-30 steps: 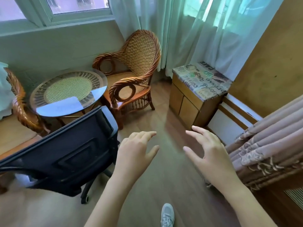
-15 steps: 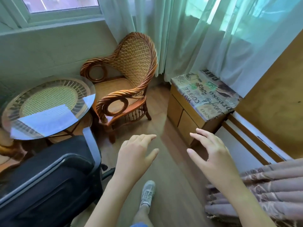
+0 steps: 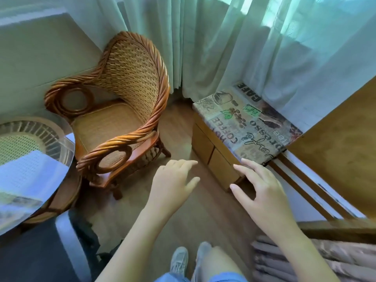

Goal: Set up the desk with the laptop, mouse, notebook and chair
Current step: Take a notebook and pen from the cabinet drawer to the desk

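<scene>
Both your hands, left and right, hang loose and carry nothing, and the black chair sits low to your left hand's side, so turn that way and grip its backrest firmly before rolling it.

A wood-plank floor carries everything here. On it, in the corner under the pale curtains, stands a wicker armchair on its dark legs, and just to its left a round glass-topped rattan table — only part of it shows at the frame's edge. To the right stands a low wooden cabinet with two drawer fronts (its top is covered in a coffee-print cloth). At lower left the black office chair rests on the planks, and at the bottom two grey sneakers — the person's feet — stand on them.
</scene>
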